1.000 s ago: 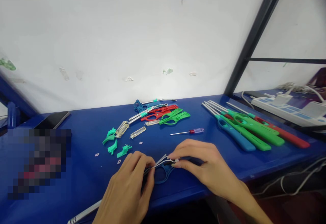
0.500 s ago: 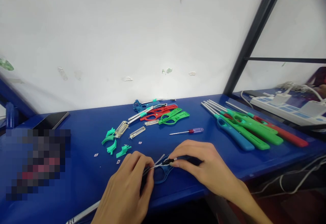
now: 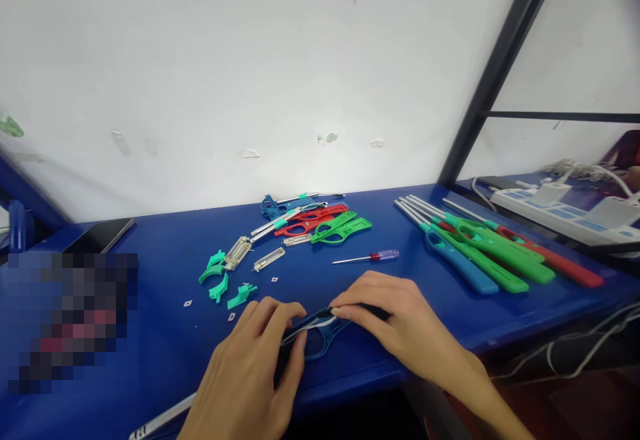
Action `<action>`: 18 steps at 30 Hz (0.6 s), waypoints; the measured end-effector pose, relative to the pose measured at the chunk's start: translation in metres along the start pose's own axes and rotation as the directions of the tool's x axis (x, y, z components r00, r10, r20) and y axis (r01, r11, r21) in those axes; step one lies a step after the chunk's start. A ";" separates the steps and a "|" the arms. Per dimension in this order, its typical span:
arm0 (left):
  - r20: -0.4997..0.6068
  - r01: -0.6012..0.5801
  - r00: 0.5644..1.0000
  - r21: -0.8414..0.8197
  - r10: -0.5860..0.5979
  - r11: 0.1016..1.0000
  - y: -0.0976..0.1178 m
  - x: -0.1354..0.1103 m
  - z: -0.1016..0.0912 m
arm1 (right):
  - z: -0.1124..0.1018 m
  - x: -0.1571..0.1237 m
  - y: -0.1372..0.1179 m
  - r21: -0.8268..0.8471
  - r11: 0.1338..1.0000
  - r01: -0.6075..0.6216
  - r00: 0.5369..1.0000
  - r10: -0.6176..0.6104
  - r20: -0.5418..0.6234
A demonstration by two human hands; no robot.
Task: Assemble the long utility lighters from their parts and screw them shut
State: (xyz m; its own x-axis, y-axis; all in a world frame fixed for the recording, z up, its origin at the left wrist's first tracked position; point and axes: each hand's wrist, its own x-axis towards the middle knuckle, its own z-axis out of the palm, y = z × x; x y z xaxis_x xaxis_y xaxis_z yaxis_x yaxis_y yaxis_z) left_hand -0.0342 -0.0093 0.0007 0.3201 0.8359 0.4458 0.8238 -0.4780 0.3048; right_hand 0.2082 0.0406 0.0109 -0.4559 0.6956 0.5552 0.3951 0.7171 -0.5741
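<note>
Low in front of me lies a blue lighter shell half with a finger ring. My left hand is closed around its front end, thumb and forefinger pinching beside a white wire. From under that hand a silver metal tube sticks out to the lower left. The fingertips of my right hand pinch a small black part at the wire's end, over the shell above the ring. My right fingers hide most of the part and the shell's rear end.
Behind my hands lie a screwdriver, green trigger pieces, clear fuel tanks and opened green shells. Several whole lighters lie right, near a power strip. A phone rests at the left.
My right fingertips have shifted slightly with the black part, which is now more covered by them. The white wire lies differently over the shell. My left hand has hardly moved.
</note>
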 end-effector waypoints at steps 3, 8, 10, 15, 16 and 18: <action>-0.007 -0.016 1.000 0.005 0.016 1.000 0.000 0.000 -0.001 | -0.001 -0.001 -0.001 -0.001 1.000 -0.018 0.999 0.018 0.027; -0.002 -0.027 1.000 0.014 0.027 1.000 0.002 -0.001 -0.001 | -0.002 -0.001 -0.002 0.004 0.999 -0.035 0.997 0.034 0.065; -0.003 -0.042 0.999 0.017 0.042 0.999 0.002 -0.001 0.000 | -0.002 -0.001 -0.001 0.005 0.999 -0.035 0.997 0.035 0.062; -0.027 -0.092 0.995 0.004 0.092 0.996 -0.001 0.001 0.005 | -0.001 -0.002 -0.001 0.008 1.000 -0.026 0.998 0.026 0.050; -0.027 -0.098 0.995 0.003 0.098 0.995 -0.001 0.001 0.005 | -0.002 -0.002 -0.002 0.011 1.000 -0.027 0.999 0.027 0.048; -0.022 -0.106 0.994 0.001 0.106 0.994 -0.001 0.002 0.004 | -0.003 -0.002 -0.003 0.022 1.000 -0.022 0.999 0.021 0.044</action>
State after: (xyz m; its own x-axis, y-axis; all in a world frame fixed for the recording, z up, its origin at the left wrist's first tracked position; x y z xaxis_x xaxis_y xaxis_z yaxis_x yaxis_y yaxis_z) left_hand -0.0319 -0.0061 -0.0019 0.3951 0.7745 0.4940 0.7857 -0.5635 0.2552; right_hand 0.2104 0.0372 0.0128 -0.4825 0.7077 0.5161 0.3872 0.7008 -0.5991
